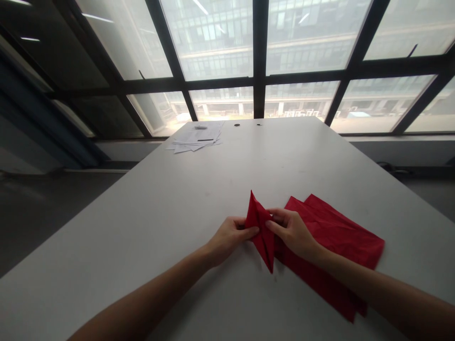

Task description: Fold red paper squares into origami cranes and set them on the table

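Basically, your left fingers (250,232) and right fingers (276,228) pinch the folded red piece (253,214) between them, long axis slanting far-left to near-right.

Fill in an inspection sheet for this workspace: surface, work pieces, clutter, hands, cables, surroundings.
Surface: white table, a few faint marks.
Work pieces: red fold, pointed at both ends, held up in both hands; red sheets overlapping at the right, creased.
Clutter: loose papers at the far left, with a dark strip and a pale item on them; two small dark items near the far edge, too small to identify.
Hands: left and right both grip the red fold; right forearm over the red sheets.
Cables: none seen on the table; dark shapes beyond its right side may be cables.
Surroundings: windows ahead, blue curtain at left.
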The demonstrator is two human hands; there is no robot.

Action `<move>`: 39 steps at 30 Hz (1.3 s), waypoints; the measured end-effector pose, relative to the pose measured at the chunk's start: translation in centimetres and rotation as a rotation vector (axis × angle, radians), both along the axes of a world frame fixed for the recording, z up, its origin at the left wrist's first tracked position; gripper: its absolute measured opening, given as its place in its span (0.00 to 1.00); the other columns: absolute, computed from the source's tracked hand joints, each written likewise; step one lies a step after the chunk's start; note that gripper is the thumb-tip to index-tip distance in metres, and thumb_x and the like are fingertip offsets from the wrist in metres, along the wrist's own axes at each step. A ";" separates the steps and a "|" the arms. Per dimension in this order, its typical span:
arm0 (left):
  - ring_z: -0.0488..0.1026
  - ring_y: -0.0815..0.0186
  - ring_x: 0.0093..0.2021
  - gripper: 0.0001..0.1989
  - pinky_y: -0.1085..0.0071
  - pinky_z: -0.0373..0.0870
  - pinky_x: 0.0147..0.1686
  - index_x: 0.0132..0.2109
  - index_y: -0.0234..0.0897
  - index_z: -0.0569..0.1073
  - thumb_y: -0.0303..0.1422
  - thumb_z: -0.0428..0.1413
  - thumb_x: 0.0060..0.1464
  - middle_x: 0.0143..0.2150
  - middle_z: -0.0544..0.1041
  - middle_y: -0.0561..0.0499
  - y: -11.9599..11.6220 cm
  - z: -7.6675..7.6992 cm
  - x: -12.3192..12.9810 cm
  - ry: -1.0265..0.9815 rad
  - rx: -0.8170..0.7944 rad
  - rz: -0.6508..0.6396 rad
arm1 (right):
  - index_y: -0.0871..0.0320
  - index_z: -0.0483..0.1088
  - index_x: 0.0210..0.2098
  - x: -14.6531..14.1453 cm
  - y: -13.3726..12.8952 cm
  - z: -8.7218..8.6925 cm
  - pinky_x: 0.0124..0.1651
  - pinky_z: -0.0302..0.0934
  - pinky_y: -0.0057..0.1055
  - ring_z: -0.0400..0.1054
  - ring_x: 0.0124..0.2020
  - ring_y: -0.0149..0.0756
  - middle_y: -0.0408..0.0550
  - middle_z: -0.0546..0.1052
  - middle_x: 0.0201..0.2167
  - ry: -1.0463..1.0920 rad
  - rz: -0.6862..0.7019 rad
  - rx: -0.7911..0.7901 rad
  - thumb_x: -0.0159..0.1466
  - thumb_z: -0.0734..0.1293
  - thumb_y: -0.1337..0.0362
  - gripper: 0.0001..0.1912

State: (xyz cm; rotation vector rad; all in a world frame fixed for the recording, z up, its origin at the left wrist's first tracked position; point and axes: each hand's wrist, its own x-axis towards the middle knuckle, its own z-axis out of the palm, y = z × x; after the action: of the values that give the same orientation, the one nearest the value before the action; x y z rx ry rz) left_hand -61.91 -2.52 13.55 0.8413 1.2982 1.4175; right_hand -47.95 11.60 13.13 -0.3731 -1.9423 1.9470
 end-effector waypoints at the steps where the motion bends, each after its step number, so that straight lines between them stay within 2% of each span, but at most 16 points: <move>1: 0.77 0.57 0.42 0.17 0.63 0.70 0.47 0.48 0.31 0.80 0.37 0.63 0.55 0.40 0.82 0.44 0.0 0.0 0.0 0.003 -0.001 0.000 | 0.59 0.74 0.49 -0.1 0.0 0.0 0.34 0.71 0.33 0.77 0.36 0.41 0.50 0.82 0.38 0.001 -0.011 0.013 0.63 0.67 0.62 0.16; 6: 0.77 0.57 0.42 0.17 0.64 0.70 0.47 0.48 0.31 0.80 0.34 0.65 0.52 0.40 0.82 0.43 0.2 -0.3 0.2 -0.025 0.004 0.005 | 0.60 0.71 0.51 -0.3 -0.2 0.1 0.31 0.70 0.31 0.76 0.33 0.40 0.50 0.82 0.36 -0.010 -0.033 0.061 0.63 0.68 0.62 0.18; 11: 0.76 0.56 0.42 0.17 0.63 0.70 0.46 0.47 0.31 0.80 0.35 0.66 0.51 0.42 0.81 0.43 0.6 -0.8 0.5 -0.004 0.065 0.153 | 0.59 0.71 0.51 -0.4 -0.5 0.0 0.44 0.71 0.38 0.75 0.43 0.42 0.51 0.80 0.42 0.006 0.012 0.137 0.62 0.70 0.60 0.19; 16: 0.76 0.54 0.45 0.19 0.62 0.70 0.48 0.47 0.32 0.79 0.36 0.67 0.49 0.45 0.81 0.41 0.9 -0.6 0.8 -0.077 0.097 0.178 | 0.58 0.66 0.56 -0.3 -0.3 -0.2 0.32 0.72 0.35 0.76 0.32 0.40 0.48 0.80 0.36 -0.027 0.097 0.006 0.60 0.72 0.59 0.27; 21: 0.77 0.55 0.44 0.20 0.62 0.70 0.48 0.48 0.28 0.78 0.41 0.62 0.56 0.44 0.80 0.38 1.3 -0.9 0.2 -0.254 0.099 0.144 | 0.58 0.62 0.61 -0.1 0.0 0.0 0.29 0.72 0.34 0.75 0.27 0.38 0.47 0.80 0.33 -0.062 0.161 -0.082 0.59 0.73 0.61 0.32; 26: 0.77 0.58 0.40 0.19 0.66 0.70 0.44 0.45 0.26 0.79 0.40 0.64 0.55 0.40 0.81 0.38 1.4 -1.3 0.0 -0.289 0.052 0.213 | 0.58 0.59 0.63 -0.1 -0.2 0.1 0.31 0.71 0.31 0.75 0.30 0.35 0.48 0.80 0.37 -0.020 0.194 -0.109 0.59 0.73 0.64 0.35; 31: 0.77 0.61 0.37 0.14 0.67 0.71 0.41 0.40 0.28 0.78 0.37 0.64 0.54 0.39 0.81 0.40 1.4 -0.9 0.1 -0.365 0.021 0.272 | 0.58 0.58 0.64 0.0 -0.5 0.0 0.27 0.67 0.26 0.72 0.27 0.31 0.46 0.79 0.33 -0.030 0.151 -0.063 0.59 0.73 0.66 0.36; 35: 0.76 0.62 0.36 0.11 0.68 0.71 0.40 0.40 0.29 0.78 0.34 0.63 0.53 0.38 0.80 0.42 1.5 -0.6 0.2 -0.395 0.023 0.285 | 0.53 0.53 0.67 0.1 -0.6 -0.3 0.25 0.63 0.24 0.68 0.24 0.28 0.41 0.77 0.30 -0.015 0.161 -0.085 0.60 0.72 0.67 0.40; 39: 0.76 0.61 0.39 0.12 0.67 0.70 0.43 0.42 0.31 0.78 0.36 0.63 0.54 0.39 0.80 0.43 1.6 -0.6 0.0 -0.400 0.100 0.276 | 0.54 0.60 0.64 0.1 -0.7 -0.4 0.28 0.64 0.25 0.69 0.28 0.29 0.45 0.79 0.37 0.013 0.182 -0.067 0.60 0.71 0.68 0.35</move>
State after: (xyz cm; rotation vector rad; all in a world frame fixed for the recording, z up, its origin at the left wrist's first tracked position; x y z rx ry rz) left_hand -61.88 -0.88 12.97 0.4183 1.0673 1.7740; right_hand -47.83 10.89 12.76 -0.2061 -1.9673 2.1255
